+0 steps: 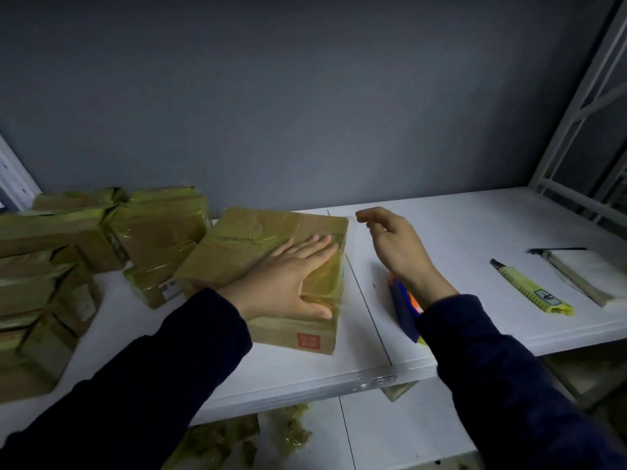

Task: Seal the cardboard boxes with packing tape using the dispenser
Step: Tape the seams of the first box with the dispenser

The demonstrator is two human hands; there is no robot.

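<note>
The left grip (288, 279) is pressing flat on the box (237, 245), while the empty, loosely open right grip (397, 245) is hovering with the dispenser (402, 305) at its six o'clock.

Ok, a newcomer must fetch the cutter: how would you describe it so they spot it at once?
On the long white shelf against the grey wall, go right, past the person's raised right hand. The slim yellow-green plastic utility knife lies flat there, left of a white folded packet. Only it is pen-thin, with a dark blade tip at its far end.
</note>
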